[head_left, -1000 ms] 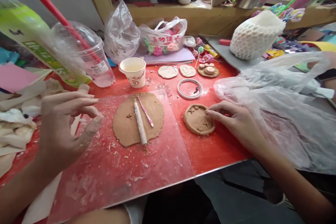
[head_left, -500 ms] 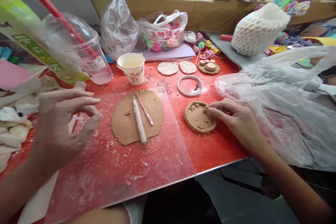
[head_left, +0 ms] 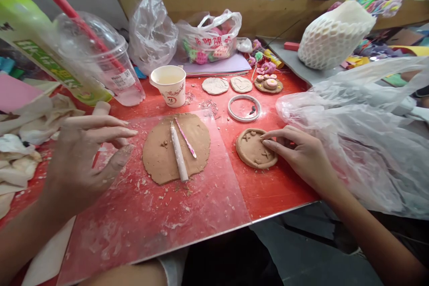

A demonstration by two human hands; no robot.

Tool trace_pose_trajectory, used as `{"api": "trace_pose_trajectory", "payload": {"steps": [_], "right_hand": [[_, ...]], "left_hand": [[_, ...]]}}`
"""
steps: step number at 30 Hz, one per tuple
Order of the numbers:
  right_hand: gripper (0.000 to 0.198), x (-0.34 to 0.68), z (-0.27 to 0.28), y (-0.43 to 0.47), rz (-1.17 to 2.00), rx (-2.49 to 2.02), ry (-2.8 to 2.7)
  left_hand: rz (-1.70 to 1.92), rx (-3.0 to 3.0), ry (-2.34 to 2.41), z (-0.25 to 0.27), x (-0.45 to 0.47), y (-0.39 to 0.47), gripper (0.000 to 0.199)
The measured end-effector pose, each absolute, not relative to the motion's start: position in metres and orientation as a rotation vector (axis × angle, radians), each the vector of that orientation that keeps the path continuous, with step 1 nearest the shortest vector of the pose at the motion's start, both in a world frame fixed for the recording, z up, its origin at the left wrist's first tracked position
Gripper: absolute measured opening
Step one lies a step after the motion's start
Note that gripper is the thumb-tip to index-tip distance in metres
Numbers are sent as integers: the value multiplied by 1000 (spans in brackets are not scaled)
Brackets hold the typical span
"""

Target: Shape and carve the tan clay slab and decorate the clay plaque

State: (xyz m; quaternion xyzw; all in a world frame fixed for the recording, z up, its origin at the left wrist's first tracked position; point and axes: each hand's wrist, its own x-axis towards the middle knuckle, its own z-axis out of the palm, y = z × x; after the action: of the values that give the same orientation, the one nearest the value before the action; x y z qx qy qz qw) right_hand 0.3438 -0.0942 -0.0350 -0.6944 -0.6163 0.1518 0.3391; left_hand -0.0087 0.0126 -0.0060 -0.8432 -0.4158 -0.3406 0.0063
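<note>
Over the right inner edge of a round clay dish (head_left: 256, 149), my right hand (head_left: 298, 152) has thumb and index finger pinched together. Anything between those fingertips is too small or hidden to make out. The dish has a raised rim and small star-like and rounded clay bits on its floor. My left hand (head_left: 90, 156) hovers at the left, fingers stretched and thumb apart, holding nothing; its fingertips carry clay residue. Between the hands lies a flat clay slab (head_left: 157, 152) with a pale, tapered stick (head_left: 178, 152) and a thin pink-and-white tool (head_left: 186, 138) on top.
A clear plastic sheet (head_left: 208, 205) lies under the slab on the red table. Behind are a paper cup (head_left: 171, 91), a white ring (head_left: 244, 118), flat clay discs (head_left: 215, 86) and a decorated clay piece (head_left: 270, 84). A plastic cup (head_left: 127, 85) stands left; a plastic bag (head_left: 351, 143) spreads right.
My left hand has shifted slightly right, its thumb still apart from the fingers. My right fingertips stay at the dish, and a small bit seen by them earlier is now hidden.
</note>
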Motion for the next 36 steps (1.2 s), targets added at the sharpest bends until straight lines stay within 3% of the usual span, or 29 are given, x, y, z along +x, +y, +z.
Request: {"api": "trace_pose_trajectory", "payload": {"steps": [36], "right_hand": [[17, 344, -37, -104, 277, -1855, -1555]], "left_hand": [[-802, -2709, -1254, -7, -14, 12, 12]]}}
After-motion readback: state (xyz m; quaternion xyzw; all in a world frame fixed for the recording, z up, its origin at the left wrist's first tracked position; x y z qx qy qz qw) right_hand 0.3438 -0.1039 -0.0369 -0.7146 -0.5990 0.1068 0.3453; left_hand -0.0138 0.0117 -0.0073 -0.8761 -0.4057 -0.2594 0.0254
